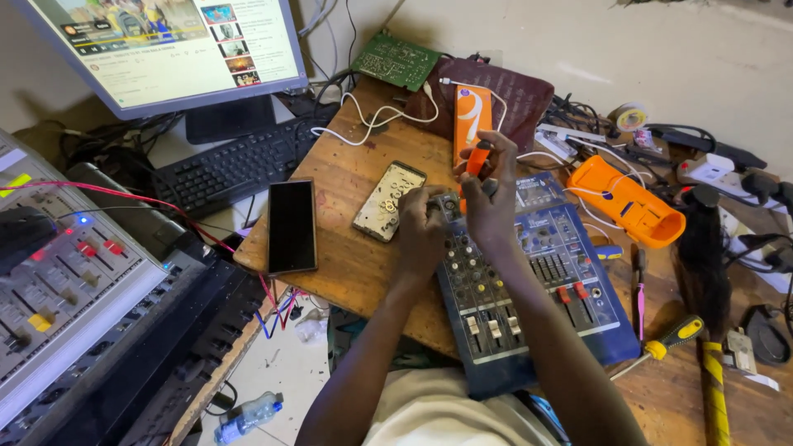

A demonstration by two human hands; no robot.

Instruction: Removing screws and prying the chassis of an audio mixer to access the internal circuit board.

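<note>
Rough, scuffed wood on the worktop, matt and stained. The blue mixer shows a painted metal face, satin, with small plastic knobs. The black phone is glossy glass, mirror-smooth. An orange plastic case, smooth with a slight sheen. A maroon pouch looks like matt cloth. The screwdriver has a shiny yellow plastic handle.
</note>
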